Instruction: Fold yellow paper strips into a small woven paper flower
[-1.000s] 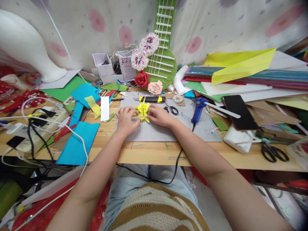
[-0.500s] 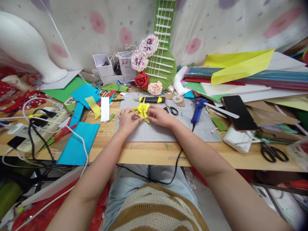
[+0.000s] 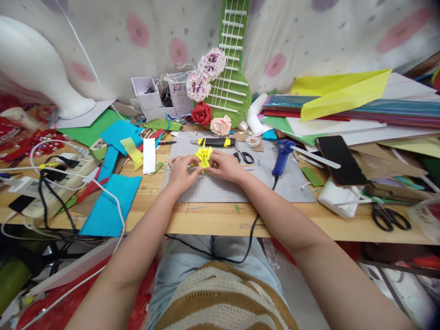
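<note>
Between my two hands is a yellow paper flower (image 3: 204, 156) with several narrow, curling petals, over the grey cutting mat (image 3: 220, 190). My left hand (image 3: 184, 171) pinches its left lower edge between thumb and fingers. From the other side, my right hand (image 3: 225, 166) grips the petals with thumb and forefinger. Just behind the flower lies a yellow-and-black utility knife (image 3: 216, 142). Small black scissors (image 3: 246, 157) rest right of my right hand, partly hidden by it. Farther right on the mat is a blue glue gun (image 3: 283, 158).
A green guitar-shaped piece (image 3: 233, 98) with paper flowers stands at the back. Blue paper (image 3: 112, 206) and a power strip (image 3: 65, 183) with tangled cables lie left. To the right are a phone (image 3: 341, 160), larger scissors (image 3: 390, 217) and stacked coloured sheets (image 3: 343, 98).
The flower has turned slightly between my fingers, and its petals look more bunched. Both hands stay in nearly the same place, pinching it.
</note>
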`<action>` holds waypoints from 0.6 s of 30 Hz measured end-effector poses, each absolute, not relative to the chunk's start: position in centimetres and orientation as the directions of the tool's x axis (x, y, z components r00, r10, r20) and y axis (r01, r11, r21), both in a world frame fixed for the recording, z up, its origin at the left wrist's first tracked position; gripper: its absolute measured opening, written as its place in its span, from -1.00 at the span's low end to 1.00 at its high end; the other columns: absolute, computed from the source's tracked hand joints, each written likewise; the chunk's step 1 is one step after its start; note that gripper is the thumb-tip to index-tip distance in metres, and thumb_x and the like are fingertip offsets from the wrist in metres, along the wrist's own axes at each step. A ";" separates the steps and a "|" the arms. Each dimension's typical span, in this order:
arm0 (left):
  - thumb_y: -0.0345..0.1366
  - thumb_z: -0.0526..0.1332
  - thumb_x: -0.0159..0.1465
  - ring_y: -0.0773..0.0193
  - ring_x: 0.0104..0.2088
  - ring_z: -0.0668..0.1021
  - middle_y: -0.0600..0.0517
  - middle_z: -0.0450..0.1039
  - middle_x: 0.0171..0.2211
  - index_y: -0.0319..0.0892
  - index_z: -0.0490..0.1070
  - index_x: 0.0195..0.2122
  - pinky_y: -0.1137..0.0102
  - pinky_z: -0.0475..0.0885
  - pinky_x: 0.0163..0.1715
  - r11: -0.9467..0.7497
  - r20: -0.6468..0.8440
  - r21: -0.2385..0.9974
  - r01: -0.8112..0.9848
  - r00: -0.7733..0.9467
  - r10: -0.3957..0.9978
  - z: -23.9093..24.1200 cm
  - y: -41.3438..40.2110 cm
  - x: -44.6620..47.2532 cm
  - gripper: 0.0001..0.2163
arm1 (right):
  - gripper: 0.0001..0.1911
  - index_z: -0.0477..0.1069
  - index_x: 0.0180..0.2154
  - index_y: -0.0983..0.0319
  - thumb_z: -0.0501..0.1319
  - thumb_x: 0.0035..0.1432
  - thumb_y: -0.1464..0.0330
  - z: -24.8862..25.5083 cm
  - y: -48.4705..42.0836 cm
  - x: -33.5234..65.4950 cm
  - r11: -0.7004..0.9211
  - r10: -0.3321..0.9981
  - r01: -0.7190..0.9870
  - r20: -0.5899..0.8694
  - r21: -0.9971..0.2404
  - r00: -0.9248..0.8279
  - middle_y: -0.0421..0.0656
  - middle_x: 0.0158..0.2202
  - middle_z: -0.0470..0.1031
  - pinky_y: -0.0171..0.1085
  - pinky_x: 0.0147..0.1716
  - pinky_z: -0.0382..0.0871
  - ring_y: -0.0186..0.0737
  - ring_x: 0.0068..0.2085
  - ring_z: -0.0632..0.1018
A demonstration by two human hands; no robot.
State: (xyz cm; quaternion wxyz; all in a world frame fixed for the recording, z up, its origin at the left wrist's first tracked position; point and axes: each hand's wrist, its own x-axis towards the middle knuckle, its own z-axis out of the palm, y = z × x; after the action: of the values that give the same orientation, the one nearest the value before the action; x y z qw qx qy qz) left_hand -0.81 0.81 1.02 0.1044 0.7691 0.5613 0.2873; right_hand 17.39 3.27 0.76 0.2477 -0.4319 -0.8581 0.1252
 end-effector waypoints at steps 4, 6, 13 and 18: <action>-0.22 0.22 0.13 0.14 -0.09 0.39 0.07 0.50 -0.24 -0.02 0.41 -0.33 0.17 0.01 0.00 -0.424 0.332 0.360 0.831 0.311 0.891 1.2 0.8 -0.9 -0.91 | -0.81 0.29 -0.51 0.25 0.21 0.03 0.30 0.8 3.4 17.5 0.599 0.799 0.639 0.316 -0.483 -0.511 -0.18 -0.39 0.34 -0.36 -0.42 0.11 -0.33 -0.39 0.33; -0.22 0.20 0.15 0.15 -0.10 0.39 0.08 0.51 -0.29 -0.01 0.42 -0.38 0.14 -0.03 0.04 -0.435 0.333 0.331 0.837 0.328 0.884 1.2 0.8 -0.8 -0.95 | -0.81 0.29 -0.51 0.25 0.21 0.03 0.30 0.8 3.5 17.6 0.610 0.790 0.619 0.318 -0.494 -0.525 -0.18 -0.41 0.34 -0.36 -0.40 0.12 -0.33 -0.39 0.33; -0.20 0.22 0.13 0.17 -0.16 0.41 0.09 0.50 -0.37 -0.02 0.42 -0.45 0.15 -0.04 0.07 -0.430 0.398 0.331 0.840 0.289 0.871 0.8 0.9 -0.9 -0.93 | -0.84 0.33 -0.40 0.25 0.19 0.08 0.28 1.0 3.2 17.6 0.634 0.773 0.645 0.343 -0.426 -0.533 -0.13 -0.27 0.36 -0.36 -0.41 0.13 -0.28 -0.31 0.37; -0.20 0.26 0.10 0.17 -0.18 0.41 0.09 0.49 -0.39 -0.04 0.42 -0.47 0.16 0.02 0.03 -0.401 0.390 0.329 0.855 0.264 0.882 0.7 0.9 -0.9 -0.92 | -0.85 0.36 -0.26 0.20 0.17 0.12 0.30 1.1 2.8 17.4 0.668 0.744 0.645 0.347 -0.371 -0.571 -0.11 -0.14 0.35 -0.35 -0.41 0.13 -0.24 -0.22 0.40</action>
State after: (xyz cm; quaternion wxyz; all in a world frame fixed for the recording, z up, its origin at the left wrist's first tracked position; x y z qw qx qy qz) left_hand -0.86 0.94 0.67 0.0257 0.7944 0.5468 0.2631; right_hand 17.37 2.82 1.06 0.2424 -0.3944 -0.8805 0.1018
